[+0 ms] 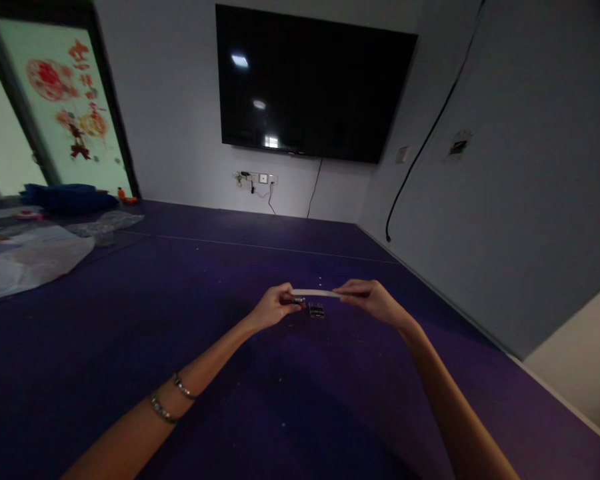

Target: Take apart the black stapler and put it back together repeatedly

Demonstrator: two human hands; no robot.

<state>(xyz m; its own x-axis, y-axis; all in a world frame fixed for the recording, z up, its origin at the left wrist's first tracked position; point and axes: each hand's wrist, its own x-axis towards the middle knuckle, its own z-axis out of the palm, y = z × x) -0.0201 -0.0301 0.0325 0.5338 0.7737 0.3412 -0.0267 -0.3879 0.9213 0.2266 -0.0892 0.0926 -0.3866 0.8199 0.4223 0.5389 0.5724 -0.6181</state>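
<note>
A thin whitish strip (315, 293) is stretched between my two hands, slightly bowed, above the dark purple surface. My left hand (274, 306) pinches its left end, and a small shiny metal piece (299, 301) shows at those same fingertips; its kind is too small to make out. The strip's right end sits between the thumb and fingers of my right hand (367, 297). Just below the strip lies a small dark, squarish object (317, 311) with lighter marks, apart from both hands. Bracelets (163, 408) circle my left forearm.
The purple surface (205, 373) carries a few tiny white specks. White sheets and clear plastic (35, 257) lie at left, near a blue cloth heap (70, 198). A television (315, 83) hangs on the far wall, above sockets (263, 179). A black cable (425, 140) dangles at right.
</note>
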